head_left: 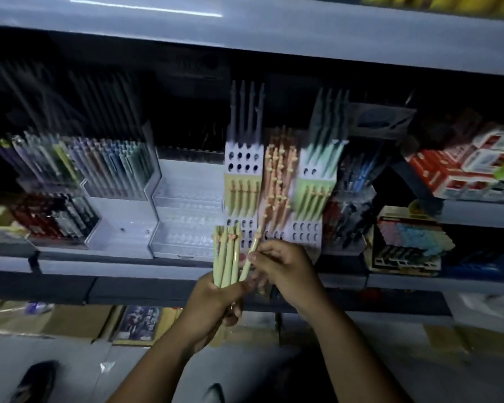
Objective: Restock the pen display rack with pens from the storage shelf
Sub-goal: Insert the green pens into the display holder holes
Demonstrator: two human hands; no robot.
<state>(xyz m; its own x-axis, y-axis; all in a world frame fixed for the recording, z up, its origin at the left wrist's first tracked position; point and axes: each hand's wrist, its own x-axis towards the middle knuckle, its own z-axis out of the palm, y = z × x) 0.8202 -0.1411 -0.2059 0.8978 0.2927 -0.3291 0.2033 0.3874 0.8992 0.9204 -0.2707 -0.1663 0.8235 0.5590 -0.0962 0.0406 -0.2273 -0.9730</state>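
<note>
Here, a bundle of pale green pens point(227, 258) stands upright in the left hand's point(216, 299) curled grip, just below the pen display rack point(243, 162). The right hand point(284, 267) pinches a single pen point(255, 243) beside the bundle, apparently mid-barrel, though blur obscures it. Both hands are in front of the shelf point(99, 266).

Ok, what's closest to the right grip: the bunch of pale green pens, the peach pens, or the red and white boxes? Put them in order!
1. Bunch of pale green plastic pens, in the left grip, beside it.
2. Peach plastic pens in the white rack, just above.
3. Red and white cardboard boxes, far on the right shelf.
</note>
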